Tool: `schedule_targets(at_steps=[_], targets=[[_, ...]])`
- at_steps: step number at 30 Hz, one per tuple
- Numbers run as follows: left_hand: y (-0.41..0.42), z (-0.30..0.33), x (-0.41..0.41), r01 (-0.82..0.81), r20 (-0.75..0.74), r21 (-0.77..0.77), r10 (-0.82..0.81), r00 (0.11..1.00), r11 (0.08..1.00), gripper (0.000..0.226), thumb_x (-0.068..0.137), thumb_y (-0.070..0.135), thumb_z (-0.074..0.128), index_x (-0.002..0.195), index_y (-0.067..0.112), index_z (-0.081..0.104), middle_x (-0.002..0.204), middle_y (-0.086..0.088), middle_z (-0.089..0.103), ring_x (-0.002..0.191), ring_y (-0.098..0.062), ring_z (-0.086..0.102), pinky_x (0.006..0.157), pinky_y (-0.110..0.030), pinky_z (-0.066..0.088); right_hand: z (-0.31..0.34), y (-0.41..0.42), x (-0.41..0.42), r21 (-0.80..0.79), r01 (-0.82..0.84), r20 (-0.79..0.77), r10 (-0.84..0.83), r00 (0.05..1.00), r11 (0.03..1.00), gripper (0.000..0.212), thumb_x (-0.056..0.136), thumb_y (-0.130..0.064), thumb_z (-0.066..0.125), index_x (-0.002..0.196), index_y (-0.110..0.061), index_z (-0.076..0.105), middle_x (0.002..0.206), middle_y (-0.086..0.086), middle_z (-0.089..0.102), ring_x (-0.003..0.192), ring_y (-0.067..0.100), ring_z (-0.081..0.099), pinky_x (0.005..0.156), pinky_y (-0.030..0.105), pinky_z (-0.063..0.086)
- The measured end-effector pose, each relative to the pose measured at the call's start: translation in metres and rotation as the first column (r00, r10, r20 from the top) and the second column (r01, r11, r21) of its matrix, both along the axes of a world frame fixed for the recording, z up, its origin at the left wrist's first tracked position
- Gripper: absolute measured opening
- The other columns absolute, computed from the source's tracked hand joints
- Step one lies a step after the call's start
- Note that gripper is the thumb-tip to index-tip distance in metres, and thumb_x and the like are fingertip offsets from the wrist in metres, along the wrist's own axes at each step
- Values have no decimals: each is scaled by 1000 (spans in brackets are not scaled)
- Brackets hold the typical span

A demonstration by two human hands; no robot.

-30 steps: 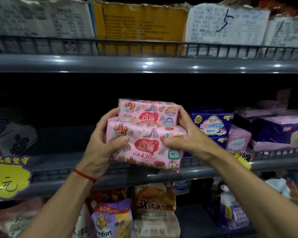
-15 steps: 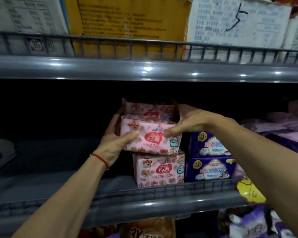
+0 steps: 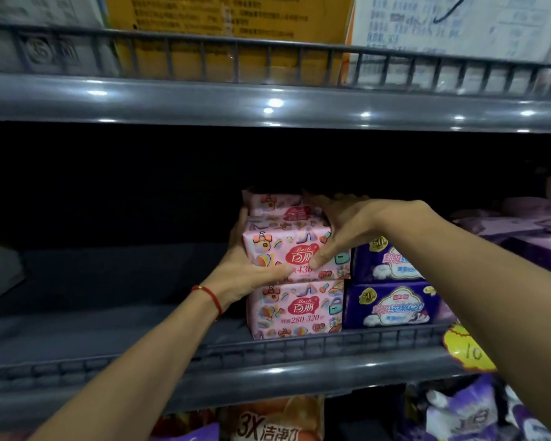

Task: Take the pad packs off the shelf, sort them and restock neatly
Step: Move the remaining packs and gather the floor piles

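At frame centre our left hand [image 3: 252, 272] and right hand [image 3: 341, 230] clasp two pink pad packs [image 3: 277, 243] atop a shelved one [image 3: 295, 310], restocking underway, the shelf [image 3: 109, 313] left bare.

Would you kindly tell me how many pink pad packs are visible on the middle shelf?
3: the bottom pink pack on the shelf, the front pack atop it, another pack behind. More may be hidden.
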State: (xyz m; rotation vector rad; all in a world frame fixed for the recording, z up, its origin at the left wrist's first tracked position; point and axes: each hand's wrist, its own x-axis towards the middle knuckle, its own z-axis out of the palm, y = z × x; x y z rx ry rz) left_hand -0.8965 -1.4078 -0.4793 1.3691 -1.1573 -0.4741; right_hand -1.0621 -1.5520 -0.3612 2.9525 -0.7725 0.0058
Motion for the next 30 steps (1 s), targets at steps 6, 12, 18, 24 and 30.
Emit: schedule_targets(at_steps=[6,12,18,24,30], targets=[[7,-14,2,19,19,52,-20,1000,998,115,66,12,95,154,27,21,128,0,69,113,-18,70,95,-44,58,-3,-7,-2,45,-19,5,19,1000,999,146,44,-85,81,160,-38,4,168,-1,24,153,28,27,121,49,31],[7,-23,0,-26,38,168,20,999,985,100,66,12,94,144,26,33,125,3,69,108,-12,71,95,-43,59,-8,-10,-3,12,-12,36,11,999,1000,145,46,-83,80,160,-37,3,169,-2,21,154,28,22,123,51,27],[9,-22,-1,-16,24,129,13,1000,992,97,65,18,96,141,26,38,124,3,71,110,-15,71,95,-43,58,-24,-1,-22,-195,-49,158,81,984,980,138,54,-87,74,160,-35,2,167,0,21,153,29,21,125,50,18],[6,-18,-4,-17,-33,148,22,999,989,88,66,17,95,138,22,45,120,3,74,109,-17,72,99,-49,55,-51,-1,-33,-276,-1,204,60,977,961,135,64,-85,69,162,-26,-3,168,1,18,156,21,10,124,63,1],[9,-14,-10,-29,-26,148,34,999,989,84,62,19,97,133,20,52,117,1,75,107,-20,73,98,-52,55,-55,1,-36,-261,32,323,55,945,965,134,60,-85,72,162,-28,5,164,4,25,155,26,15,124,64,4]])
